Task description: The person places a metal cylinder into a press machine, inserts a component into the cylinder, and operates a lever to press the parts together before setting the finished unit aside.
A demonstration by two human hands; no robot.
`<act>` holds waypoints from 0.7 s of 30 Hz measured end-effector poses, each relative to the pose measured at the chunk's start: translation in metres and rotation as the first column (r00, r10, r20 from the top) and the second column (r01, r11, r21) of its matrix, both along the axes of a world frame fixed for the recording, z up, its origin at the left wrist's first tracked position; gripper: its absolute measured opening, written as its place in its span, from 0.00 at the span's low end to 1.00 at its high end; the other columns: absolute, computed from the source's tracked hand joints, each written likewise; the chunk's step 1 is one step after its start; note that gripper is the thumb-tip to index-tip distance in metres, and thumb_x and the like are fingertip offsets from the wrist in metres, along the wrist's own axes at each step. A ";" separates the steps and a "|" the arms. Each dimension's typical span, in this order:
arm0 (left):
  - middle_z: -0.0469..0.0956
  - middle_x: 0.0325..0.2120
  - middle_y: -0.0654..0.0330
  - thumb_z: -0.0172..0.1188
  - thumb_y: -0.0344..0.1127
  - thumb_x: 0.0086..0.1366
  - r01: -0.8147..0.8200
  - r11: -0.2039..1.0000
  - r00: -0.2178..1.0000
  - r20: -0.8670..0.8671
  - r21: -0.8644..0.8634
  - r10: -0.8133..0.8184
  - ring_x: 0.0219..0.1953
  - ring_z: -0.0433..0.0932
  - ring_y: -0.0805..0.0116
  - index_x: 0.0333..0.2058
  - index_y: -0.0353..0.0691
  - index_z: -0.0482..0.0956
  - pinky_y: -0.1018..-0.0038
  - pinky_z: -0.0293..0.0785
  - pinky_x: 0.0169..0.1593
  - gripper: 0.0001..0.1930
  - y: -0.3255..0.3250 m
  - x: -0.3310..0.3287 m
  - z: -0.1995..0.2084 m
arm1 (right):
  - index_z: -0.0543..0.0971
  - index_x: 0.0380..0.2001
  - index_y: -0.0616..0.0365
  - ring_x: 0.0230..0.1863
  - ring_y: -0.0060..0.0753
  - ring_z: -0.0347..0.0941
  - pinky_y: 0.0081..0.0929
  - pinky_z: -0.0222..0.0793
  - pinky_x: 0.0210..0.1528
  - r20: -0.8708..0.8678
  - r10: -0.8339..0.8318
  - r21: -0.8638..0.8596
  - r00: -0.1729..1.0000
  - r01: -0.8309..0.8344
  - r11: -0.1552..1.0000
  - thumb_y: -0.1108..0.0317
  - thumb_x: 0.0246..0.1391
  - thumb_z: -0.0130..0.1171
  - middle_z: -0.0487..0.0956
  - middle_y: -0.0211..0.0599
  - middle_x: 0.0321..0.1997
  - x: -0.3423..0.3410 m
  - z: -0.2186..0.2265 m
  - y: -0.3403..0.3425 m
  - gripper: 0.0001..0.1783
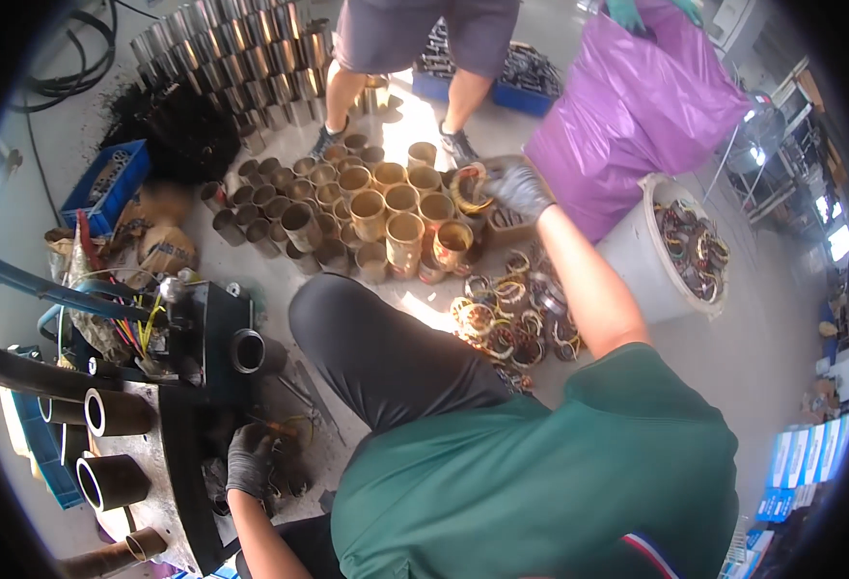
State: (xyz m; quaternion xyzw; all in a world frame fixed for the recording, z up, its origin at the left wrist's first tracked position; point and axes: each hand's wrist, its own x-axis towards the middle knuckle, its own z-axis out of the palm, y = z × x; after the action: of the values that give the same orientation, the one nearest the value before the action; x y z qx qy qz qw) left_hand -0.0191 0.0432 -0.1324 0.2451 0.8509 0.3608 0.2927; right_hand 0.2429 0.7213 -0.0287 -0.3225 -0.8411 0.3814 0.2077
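My right hand, in a grey glove, reaches out over the far right of the floor. Its closed fingers are on a wire-wound ring, beside a group of upright metal cylinders. Below that arm lies a loose pile of similar wire-wound rings. My left hand, also gloved, is low beside the black machine. Dark parts and shadow surround its fingers, so their grip is unclear. A short dark tube projects from the machine above this hand.
Another person stands beyond the cylinders; green-gloved hands hold a purple bag. A white bucket full of wired parts stands at right. Stacked shiny cylinders are at the back. A blue bin and thick tubes are at left.
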 end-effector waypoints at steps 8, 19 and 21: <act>0.83 0.45 0.50 0.67 0.35 0.66 -0.042 0.988 0.988 0.138 -0.148 0.062 0.44 0.81 0.60 0.54 0.34 0.78 0.68 0.78 0.49 0.20 -0.026 0.002 -0.042 | 0.86 0.39 0.68 0.30 0.50 0.83 0.43 0.77 0.41 0.365 -0.710 -0.015 0.602 0.766 0.642 0.45 0.47 0.71 0.86 0.55 0.35 0.186 -0.111 0.036 0.32; 0.83 0.51 0.52 0.68 0.37 0.65 -0.217 0.967 0.931 0.270 -0.130 0.246 0.55 0.80 0.55 0.58 0.39 0.78 0.64 0.75 0.57 0.23 -0.095 0.005 -0.080 | 0.85 0.48 0.55 0.59 0.52 0.79 0.44 0.76 0.60 0.689 -0.529 0.137 0.496 0.628 0.766 0.45 0.52 0.68 0.81 0.54 0.58 0.103 -0.240 0.034 0.28; 0.83 0.50 0.51 0.68 0.37 0.65 -0.154 0.978 0.940 0.286 -0.140 0.188 0.54 0.80 0.54 0.57 0.38 0.79 0.63 0.76 0.56 0.23 -0.074 -0.007 -0.087 | 0.84 0.52 0.56 0.62 0.52 0.78 0.44 0.76 0.60 0.709 -0.556 0.146 0.434 0.680 0.718 0.48 0.56 0.65 0.80 0.53 0.61 0.122 -0.248 0.046 0.27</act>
State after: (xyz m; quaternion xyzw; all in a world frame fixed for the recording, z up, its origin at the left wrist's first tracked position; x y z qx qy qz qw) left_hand -0.0258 -0.0305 -0.2199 0.0958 0.8347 0.3678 0.3986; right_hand 0.3654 0.7671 -0.2767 -0.7438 -0.6401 0.1890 -0.0355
